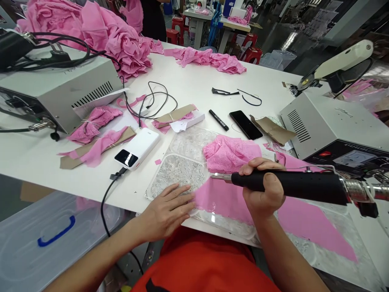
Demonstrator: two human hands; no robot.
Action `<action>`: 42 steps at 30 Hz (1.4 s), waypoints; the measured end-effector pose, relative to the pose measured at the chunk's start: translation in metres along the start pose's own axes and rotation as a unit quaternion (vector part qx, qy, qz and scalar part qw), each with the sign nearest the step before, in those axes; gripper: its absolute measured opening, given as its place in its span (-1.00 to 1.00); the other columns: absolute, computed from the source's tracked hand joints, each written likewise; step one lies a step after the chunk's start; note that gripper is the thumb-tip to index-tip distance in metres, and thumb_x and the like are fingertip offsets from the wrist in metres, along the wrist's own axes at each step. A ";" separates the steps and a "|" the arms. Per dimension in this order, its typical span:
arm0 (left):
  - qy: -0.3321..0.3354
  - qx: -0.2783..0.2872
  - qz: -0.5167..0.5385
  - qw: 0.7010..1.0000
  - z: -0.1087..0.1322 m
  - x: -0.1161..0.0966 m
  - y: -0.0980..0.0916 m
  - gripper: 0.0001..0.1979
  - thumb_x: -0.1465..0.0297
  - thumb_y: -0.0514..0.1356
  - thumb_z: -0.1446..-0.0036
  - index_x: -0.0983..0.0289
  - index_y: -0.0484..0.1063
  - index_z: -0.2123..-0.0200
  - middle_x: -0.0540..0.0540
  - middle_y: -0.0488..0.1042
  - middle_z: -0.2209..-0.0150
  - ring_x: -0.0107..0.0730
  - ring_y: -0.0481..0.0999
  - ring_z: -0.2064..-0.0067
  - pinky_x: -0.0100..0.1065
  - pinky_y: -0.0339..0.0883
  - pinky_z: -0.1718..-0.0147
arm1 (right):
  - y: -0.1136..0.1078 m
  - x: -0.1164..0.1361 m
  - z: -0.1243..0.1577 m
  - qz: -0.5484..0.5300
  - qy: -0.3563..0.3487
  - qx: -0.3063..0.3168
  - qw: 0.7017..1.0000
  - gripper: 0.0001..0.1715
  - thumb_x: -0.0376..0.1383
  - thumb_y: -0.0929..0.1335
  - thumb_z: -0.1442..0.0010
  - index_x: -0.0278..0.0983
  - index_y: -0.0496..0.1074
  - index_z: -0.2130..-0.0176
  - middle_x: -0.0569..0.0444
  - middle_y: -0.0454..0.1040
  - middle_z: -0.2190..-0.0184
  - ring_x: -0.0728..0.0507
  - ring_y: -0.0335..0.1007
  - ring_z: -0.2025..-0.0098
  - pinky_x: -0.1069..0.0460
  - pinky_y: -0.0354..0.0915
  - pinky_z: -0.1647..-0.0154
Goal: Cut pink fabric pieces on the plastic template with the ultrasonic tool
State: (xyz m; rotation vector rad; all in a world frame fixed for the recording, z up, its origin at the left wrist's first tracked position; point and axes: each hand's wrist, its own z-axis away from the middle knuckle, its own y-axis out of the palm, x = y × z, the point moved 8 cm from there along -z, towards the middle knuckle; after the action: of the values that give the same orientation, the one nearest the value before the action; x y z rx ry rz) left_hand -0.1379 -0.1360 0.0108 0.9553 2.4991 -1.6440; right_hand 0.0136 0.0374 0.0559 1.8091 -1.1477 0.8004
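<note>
Left hand (pixel 168 209) flat on pink fabric (pixel 225 198); right hand (pixel 263 186) grips cutter (pixel 291 184).

We gripped the tool (pixel 291 185) in our right hand (pixel 263 190), its metal tip lying level at the edge of the pink cloth (pixel 225 198), beside the lace (pixel 231 152). Our left hand (pixel 168 209) lay flat, fingers spread, on the cloth's edge over the clear plate (pixel 179 170). Farther back on the desk (pixel 194 85) lay a power bank (pixel 138 149), a marker (pixel 219 120) and a phone (pixel 245 124).

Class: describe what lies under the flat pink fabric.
A clear scratched sheet shows beneath the pink fabric, pressed by the left hand; the right hand holds a black tool. The sheet's middle is covered.
</note>
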 end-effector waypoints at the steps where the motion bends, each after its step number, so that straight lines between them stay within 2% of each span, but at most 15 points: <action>1: 0.000 0.000 0.001 1.000 0.000 0.000 0.000 -0.67 0.49 0.11 -0.26 0.29 0.38 -0.08 0.18 0.49 -0.08 -0.23 0.23 -0.31 -0.11 0.12 -0.29 | 0.000 0.001 0.000 0.003 -0.006 0.002 1.000 -0.87 -0.22 0.33 -0.01 -0.24 0.36 0.41 0.14 0.38 0.42 -0.01 0.31 0.53 -0.01 0.31 0.49; 7: 0.003 -0.004 0.005 1.000 0.000 -0.001 -0.002 -0.68 0.47 0.10 -0.28 0.30 0.38 -0.09 0.18 0.47 -0.10 -0.19 0.23 -0.30 -0.09 0.15 -0.27 | 0.000 0.004 0.001 -0.012 0.005 -0.011 1.000 -0.86 -0.23 0.32 0.00 -0.24 0.38 0.40 0.14 0.37 0.42 0.00 0.29 0.54 0.00 0.31 0.51; 14: 0.009 -0.005 0.014 1.000 0.002 -0.002 -0.002 -0.66 0.46 0.11 -0.27 0.29 0.37 -0.10 0.18 0.48 -0.10 -0.18 0.23 -0.31 -0.09 0.17 -0.26 | 0.012 0.009 0.010 -0.034 0.017 0.035 0.999 -0.85 -0.23 0.33 0.00 -0.26 0.41 0.39 0.11 0.39 0.43 0.00 0.29 0.55 0.01 0.29 0.54; 23: 0.008 -0.008 0.017 1.000 0.001 -0.002 -0.002 -0.67 0.43 0.10 -0.29 0.30 0.37 -0.10 0.17 0.49 -0.09 -0.17 0.25 -0.30 -0.10 0.20 -0.24 | 0.013 0.006 0.012 -0.032 0.013 0.038 0.999 -0.85 -0.23 0.33 -0.01 -0.26 0.41 0.38 0.12 0.39 0.42 0.00 0.30 0.55 0.01 0.30 0.53; 32: 0.007 -0.015 0.023 1.000 0.002 -0.001 -0.001 -0.64 0.43 0.14 -0.26 0.29 0.34 -0.13 0.17 0.49 -0.08 -0.13 0.28 -0.27 -0.07 0.21 -0.23 | 0.017 0.007 0.012 -0.040 0.010 0.066 0.997 -0.88 -0.25 0.35 -0.02 -0.26 0.42 0.38 0.12 0.40 0.41 0.00 0.32 0.53 0.02 0.32 0.52; 42: 0.013 -0.021 0.017 1.000 0.001 -0.003 -0.004 -0.67 0.43 0.15 -0.25 0.30 0.37 -0.08 0.15 0.51 -0.06 -0.13 0.31 -0.25 -0.09 0.21 -0.23 | 0.024 0.007 0.021 -0.059 0.037 0.087 0.994 -0.84 -0.21 0.37 -0.05 -0.26 0.43 0.36 0.11 0.39 0.40 0.01 0.32 0.52 0.02 0.33 0.52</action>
State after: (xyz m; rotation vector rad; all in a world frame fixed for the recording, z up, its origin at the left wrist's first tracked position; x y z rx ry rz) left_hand -0.1372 -0.1395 0.0145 1.0165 2.5091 -1.5723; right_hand -0.0045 0.0099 0.0596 1.9518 -0.9385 0.9134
